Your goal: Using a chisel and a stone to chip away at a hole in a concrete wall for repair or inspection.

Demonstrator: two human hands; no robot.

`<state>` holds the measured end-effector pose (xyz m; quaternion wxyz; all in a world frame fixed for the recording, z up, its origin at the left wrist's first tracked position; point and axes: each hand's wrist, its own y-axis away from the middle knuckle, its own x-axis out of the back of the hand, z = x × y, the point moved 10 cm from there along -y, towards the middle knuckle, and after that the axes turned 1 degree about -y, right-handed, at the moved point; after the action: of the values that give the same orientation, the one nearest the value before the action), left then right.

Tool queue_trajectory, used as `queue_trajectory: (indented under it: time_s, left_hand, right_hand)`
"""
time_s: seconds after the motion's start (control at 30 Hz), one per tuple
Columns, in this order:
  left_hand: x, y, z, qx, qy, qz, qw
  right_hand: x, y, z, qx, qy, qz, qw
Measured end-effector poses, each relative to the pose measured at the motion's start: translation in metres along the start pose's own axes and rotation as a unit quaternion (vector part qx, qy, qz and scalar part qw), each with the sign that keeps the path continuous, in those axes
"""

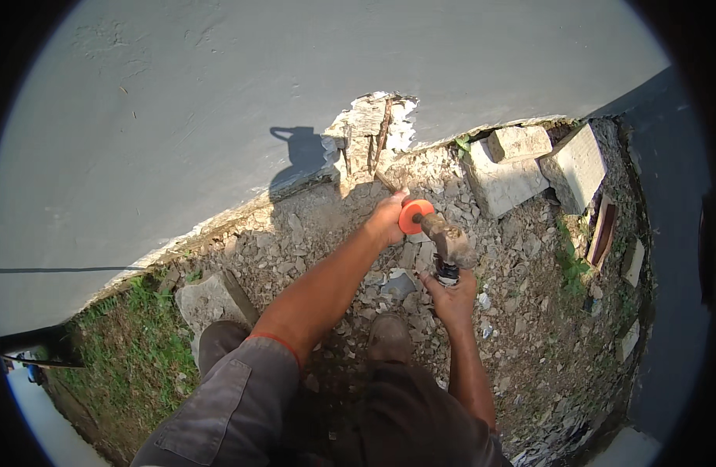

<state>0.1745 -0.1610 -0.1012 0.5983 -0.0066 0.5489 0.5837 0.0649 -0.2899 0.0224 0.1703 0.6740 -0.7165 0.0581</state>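
A chisel (387, 183) with an orange hand guard (411, 223) angles toward a broken, crumbling patch (367, 124) low on the grey wall. My left hand (386, 218) is closed on the chisel just beside the guard. My right hand (451, 300) grips a short black handle of a worn hammer (451, 243), whose head is at the chisel's back end, over the guard. Whether the two touch, I cannot tell. A shadow of the tool falls on the wall.
Concrete slabs (504, 179) lean along the wall at right, with brown pieces (603, 231) nearby. Rubble (513, 311) covers the ground around my boots (389, 335). A broken block (210, 303) and grass (132, 350) lie left; another grey wall (661, 296) bounds the right side.
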Motion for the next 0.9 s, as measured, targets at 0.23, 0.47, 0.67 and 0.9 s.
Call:
queue_trajectory:
  time_s: [0.23, 0.47, 0.67, 0.9]
  left_hand:
    - [0.002, 0.027, -0.036, 0.034, -0.056, -0.006, 0.998]
    - [0.012, 0.043, -0.025, 0.019, -0.046, 0.014, 0.999]
    - [0.019, 0.039, 0.0, 0.03, -0.065, -0.051, 0.996]
    - [0.038, 0.036, 0.011, 0.031, -0.029, -0.071, 0.997]
  right_hand:
    - [0.032, 0.023, -0.01, 0.045, 0.021, 0.045, 0.998]
    - [0.021, 0.022, -0.016, 0.078, 0.074, 0.013, 0.994]
    - [0.012, 0.027, -0.055, 0.086, 0.101, -0.008, 0.991]
    - [-0.001, 0.065, -0.16, 0.482, 0.146, -0.027, 0.863]
